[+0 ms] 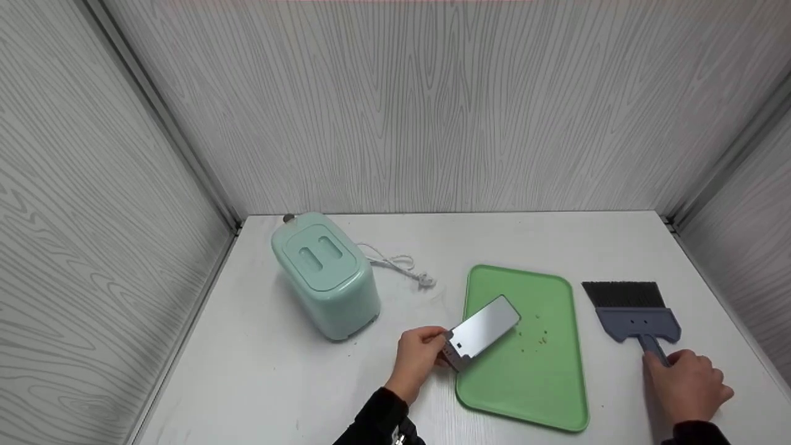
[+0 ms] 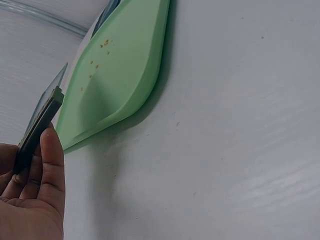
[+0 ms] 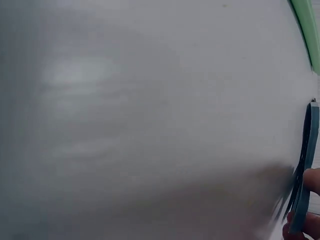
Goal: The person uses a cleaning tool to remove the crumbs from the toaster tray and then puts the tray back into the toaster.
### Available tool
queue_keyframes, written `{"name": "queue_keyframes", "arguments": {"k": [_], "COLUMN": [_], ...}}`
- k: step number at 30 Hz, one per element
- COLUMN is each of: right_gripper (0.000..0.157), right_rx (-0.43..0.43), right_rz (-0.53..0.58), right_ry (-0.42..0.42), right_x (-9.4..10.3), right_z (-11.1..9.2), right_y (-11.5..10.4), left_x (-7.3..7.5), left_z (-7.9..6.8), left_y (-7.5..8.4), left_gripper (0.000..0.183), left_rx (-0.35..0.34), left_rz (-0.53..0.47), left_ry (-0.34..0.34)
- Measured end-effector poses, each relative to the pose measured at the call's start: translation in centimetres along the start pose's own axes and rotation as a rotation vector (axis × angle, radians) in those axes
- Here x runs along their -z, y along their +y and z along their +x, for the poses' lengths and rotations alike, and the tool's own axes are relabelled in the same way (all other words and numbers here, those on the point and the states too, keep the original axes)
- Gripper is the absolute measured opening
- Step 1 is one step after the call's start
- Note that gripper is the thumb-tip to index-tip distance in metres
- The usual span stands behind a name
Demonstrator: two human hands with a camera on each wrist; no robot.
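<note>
My left hand [image 1: 418, 360] pinches the dark end of a toaster crumb tray [image 1: 485, 326], a flat, shiny rectangular plate, tilted above the green tray [image 1: 519, 395]. In the left wrist view, the thumb and fingers grip the crumb tray [image 2: 41, 127] edge-on. Small brown crumbs [image 1: 543, 340] lie scattered on the green tray. To its right, my right hand [image 1: 689, 384] holds the handle of a grey-blue brush [image 1: 639, 322] with black bristles. Only part of the brush [image 3: 306, 165] and a few fingertips show in the right wrist view.
A mint-green toaster [image 1: 327, 272] with a lid over its top stands left of the green tray. Its white cord and plug [image 1: 425, 279] lie behind, on the white table [image 1: 266, 383]. Wood-grain panels [image 1: 432, 111] enclose the back and both sides.
</note>
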State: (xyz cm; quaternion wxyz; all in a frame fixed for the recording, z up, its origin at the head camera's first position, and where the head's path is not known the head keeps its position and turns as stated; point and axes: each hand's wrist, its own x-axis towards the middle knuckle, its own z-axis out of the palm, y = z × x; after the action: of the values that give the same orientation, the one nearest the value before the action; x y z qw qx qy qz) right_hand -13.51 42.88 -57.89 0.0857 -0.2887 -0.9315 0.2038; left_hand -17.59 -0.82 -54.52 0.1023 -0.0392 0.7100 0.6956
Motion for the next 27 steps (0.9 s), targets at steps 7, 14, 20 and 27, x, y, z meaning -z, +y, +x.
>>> {"name": "queue_keyframes", "arguments": {"k": [7,14,20,27], "right_gripper": [0.043,0.046,0.066,0.055], "right_rx": [0.028,0.001,-0.072,0.033], "right_rz": [0.002,0.013,0.08,0.224], "right_ry": [-0.003,-0.049,-0.05,0.043], "right_x": [0.0,0.0,-0.1,-0.2], "right_z": [-0.1,-0.1,-0.3,-1.7], "right_y": [-0.1,-0.2,-0.7,-4.1], "left_x": [0.0,-0.1,-0.2,-0.2], "left_z": [0.1,0.1,0.2,0.1], "left_y": [0.0,-0.1,0.0,0.1], "left_gripper": [0.019,0.019,0.019,0.022], "left_rx": [0.003,0.008,0.004,0.006], "left_rz": [-0.001,0.0,-0.006,-0.033], "left_ry": [0.005,0.007,0.009,-0.002]}}
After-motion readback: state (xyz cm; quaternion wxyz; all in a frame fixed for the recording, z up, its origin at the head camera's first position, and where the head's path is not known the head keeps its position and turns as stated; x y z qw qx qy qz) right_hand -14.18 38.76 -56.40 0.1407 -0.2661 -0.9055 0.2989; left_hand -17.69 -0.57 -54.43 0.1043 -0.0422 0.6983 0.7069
